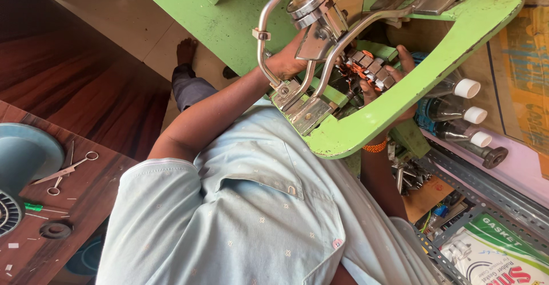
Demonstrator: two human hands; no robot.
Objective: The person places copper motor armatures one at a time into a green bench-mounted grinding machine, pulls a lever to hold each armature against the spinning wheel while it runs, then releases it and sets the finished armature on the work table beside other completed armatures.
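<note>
A green metal machine frame (446,62) curves over my lap. It carries a shiny steel lever assembly (311,39). Inside the frame sits a round stator (372,70) with copper windings and grey poles. My right hand (400,70), an orange band on its wrist, reaches up from below and its fingers wrap the stator's right side. My left hand (286,62) reaches in from the left to the stator's other side. The steel levers hide its fingers, so its grip cannot be made out.
Three clear bottles with white caps (466,87) lie on a shelf at the right, above a slotted metal rack (486,187) and a printed packet (497,250). At the left a wooden table (114,170) holds scissors (63,173), a black ring (55,229) and a grey fan part (23,153).
</note>
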